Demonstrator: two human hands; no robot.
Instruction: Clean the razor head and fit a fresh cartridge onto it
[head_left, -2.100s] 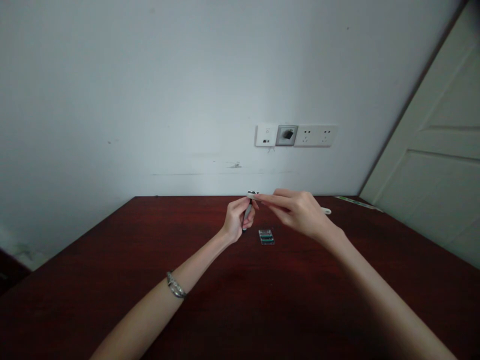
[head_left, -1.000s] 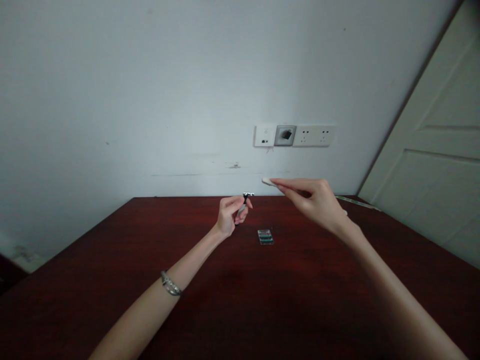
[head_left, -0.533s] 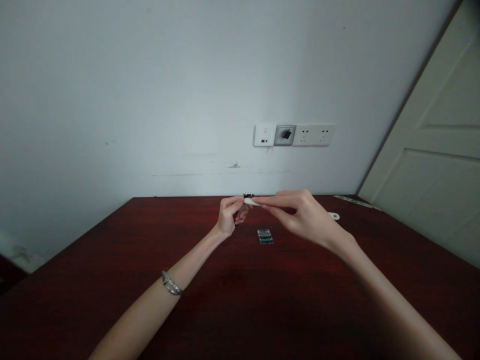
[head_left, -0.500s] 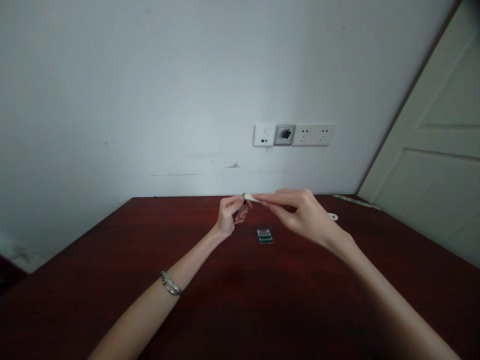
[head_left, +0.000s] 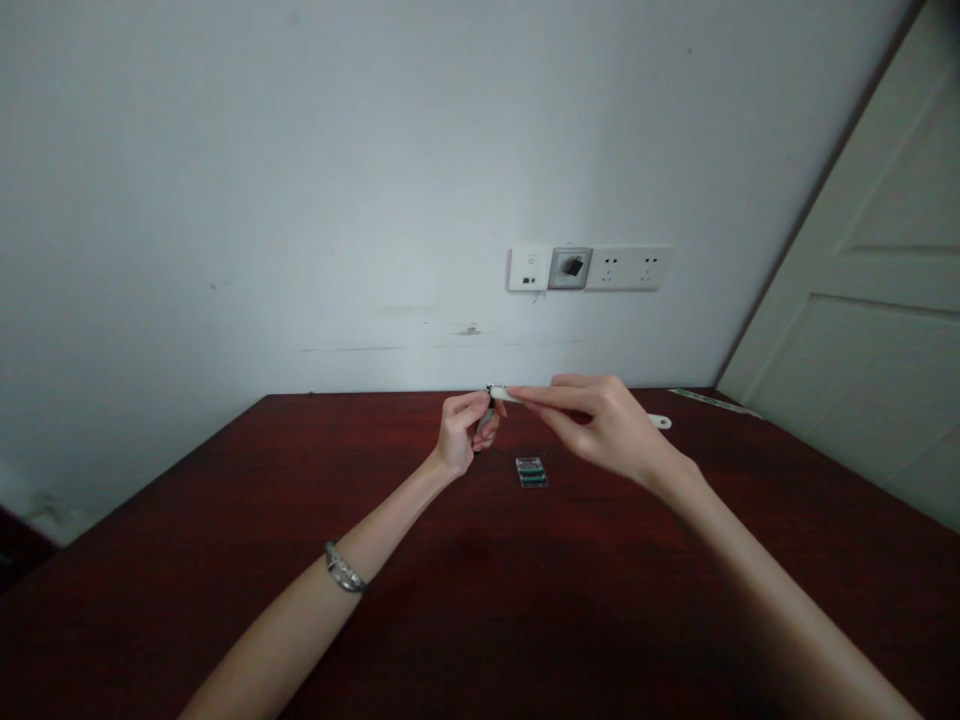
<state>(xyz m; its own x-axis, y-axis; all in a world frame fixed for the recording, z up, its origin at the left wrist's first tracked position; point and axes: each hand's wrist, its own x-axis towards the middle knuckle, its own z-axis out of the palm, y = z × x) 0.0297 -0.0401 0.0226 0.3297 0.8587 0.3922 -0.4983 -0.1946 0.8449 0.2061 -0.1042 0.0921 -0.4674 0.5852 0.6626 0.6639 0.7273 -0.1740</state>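
Observation:
My right hand (head_left: 607, 420) pinches a slim white handled tool (head_left: 660, 422) between thumb and fingers. Its rounded end, with a small hole, sticks out behind the hand, and its other end points left with a small dark tip. At that tip the thumb and fingers of my left hand (head_left: 459, 425) are closed. A greyish piece (head_left: 484, 421) shows within the left fingers, mostly hidden, its kind unclear. Below the hands a small clear pack with teal strips (head_left: 532, 473) lies on the dark red table (head_left: 450, 620).
A flat, pale patterned strip (head_left: 712, 402) lies at the table's back right edge. Behind the table rises a white wall with a row of sockets (head_left: 628, 268). A white panelled door (head_left: 870, 340) stands on the right.
The rounded handle end behind my right hand has shifted slightly up and left as the white tool's angle changed a little. Both hands stay together in nearly the same place.

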